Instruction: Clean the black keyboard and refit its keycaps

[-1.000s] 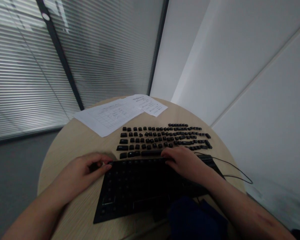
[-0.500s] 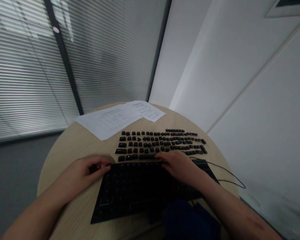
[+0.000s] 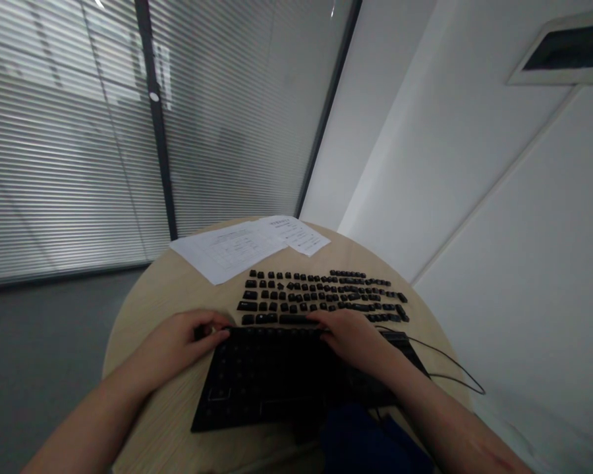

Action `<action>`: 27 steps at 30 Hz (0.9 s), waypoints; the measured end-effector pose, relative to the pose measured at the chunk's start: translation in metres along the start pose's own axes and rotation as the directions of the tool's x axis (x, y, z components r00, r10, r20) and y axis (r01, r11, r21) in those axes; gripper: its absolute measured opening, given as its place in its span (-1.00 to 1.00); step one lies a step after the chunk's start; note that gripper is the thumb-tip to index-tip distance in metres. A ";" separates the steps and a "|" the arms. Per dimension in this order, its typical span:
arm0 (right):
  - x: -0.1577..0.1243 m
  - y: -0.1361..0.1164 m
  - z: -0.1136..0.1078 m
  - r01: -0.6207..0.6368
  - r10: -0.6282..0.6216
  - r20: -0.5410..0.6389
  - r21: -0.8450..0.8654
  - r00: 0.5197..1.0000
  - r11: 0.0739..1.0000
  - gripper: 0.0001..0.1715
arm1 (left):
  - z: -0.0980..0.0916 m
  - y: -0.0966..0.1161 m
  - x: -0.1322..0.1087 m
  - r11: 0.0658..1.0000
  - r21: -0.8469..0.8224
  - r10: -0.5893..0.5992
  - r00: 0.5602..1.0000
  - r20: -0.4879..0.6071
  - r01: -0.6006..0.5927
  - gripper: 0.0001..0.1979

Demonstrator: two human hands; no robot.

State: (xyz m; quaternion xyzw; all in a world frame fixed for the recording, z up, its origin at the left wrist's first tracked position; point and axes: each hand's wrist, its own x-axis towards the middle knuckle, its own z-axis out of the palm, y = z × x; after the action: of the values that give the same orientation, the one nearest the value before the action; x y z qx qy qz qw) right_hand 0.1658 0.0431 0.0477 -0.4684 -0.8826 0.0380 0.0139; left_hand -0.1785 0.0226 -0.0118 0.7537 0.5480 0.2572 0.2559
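Note:
A black keyboard base (image 3: pixel 242 375), its key caps taken off, lies on the round table in front of me. My left hand (image 3: pixel 190 339) pinches its far left corner between thumb and fingers. My right hand (image 3: pixel 348 336) is closed over the far edge, right of the middle, with its thumb below the edge line and fingertips beside the long space bar cap (image 3: pixel 294 319). Just beyond the base, loose black key caps (image 3: pixel 304 296) lie in several rows like a keyboard layout. The right forearm hides part of the base.
Printed paper sheets (image 3: pixel 232 250) lie at the table's far left. A thin black cable (image 3: pixel 454 355) loops over the right side of the wooden table (image 3: pixel 143 316). Dark blue cloth (image 3: pixel 370 441) shows at the near edge. Blinds (image 3: pixel 69 184) and a white wall (image 3: pixel 499 263) stand behind.
The whole view has shifted, so the table and papers appear lower and slightly to the right. Both hands keep their places on the keyboard base.

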 end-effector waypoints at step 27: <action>-0.007 0.007 0.019 0.164 -0.110 -0.261 0.193 0.959 0.967 -0.65 | 0.003 -0.003 0.000 0.999 -0.043 -0.024 1.000 -0.012 0.023 -0.64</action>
State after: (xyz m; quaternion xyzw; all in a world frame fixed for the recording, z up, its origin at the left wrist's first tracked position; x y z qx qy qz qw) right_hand 0.1747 0.0402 0.0285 -0.4026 -0.8952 0.0722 0.1770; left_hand -0.1779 0.0230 -0.0161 0.7400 0.5528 0.2707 0.2714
